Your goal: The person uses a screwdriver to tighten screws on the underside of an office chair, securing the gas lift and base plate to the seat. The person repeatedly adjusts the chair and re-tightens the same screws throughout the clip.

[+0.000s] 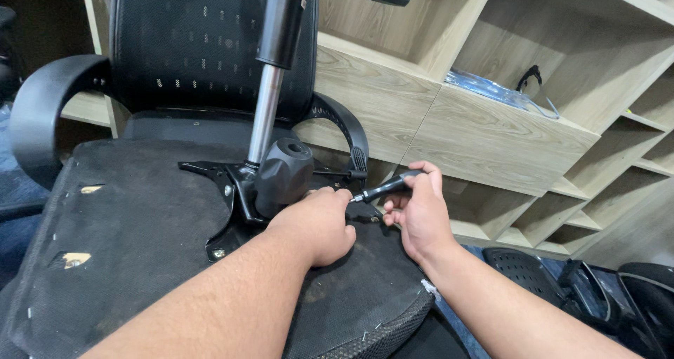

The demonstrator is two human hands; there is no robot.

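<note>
An office chair lies upturned, its black fabric seat underside (pixel 133 246) facing me. A black metal mechanism plate (pixel 232 190) is fixed to it, with a silver and black gas cylinder (pixel 270 85) rising from it and a black plastic cover (pixel 283 173) at its base. My left hand (pixel 317 222) rests on the plate's right side, fingers curled against it. My right hand (pixel 420 215) grips a black-handled screwdriver (pixel 385 187), tip pointing left toward the plate beside my left hand's fingers.
The chair's mesh backrest (pixel 189 43) and curved armrests (pixel 42 106) stand behind the seat. Wooden shelf compartments (pixel 491 127) fill the right side, one holding clear plastic bags (pixel 498 92). Another black chair part (pixel 533 271) lies at lower right.
</note>
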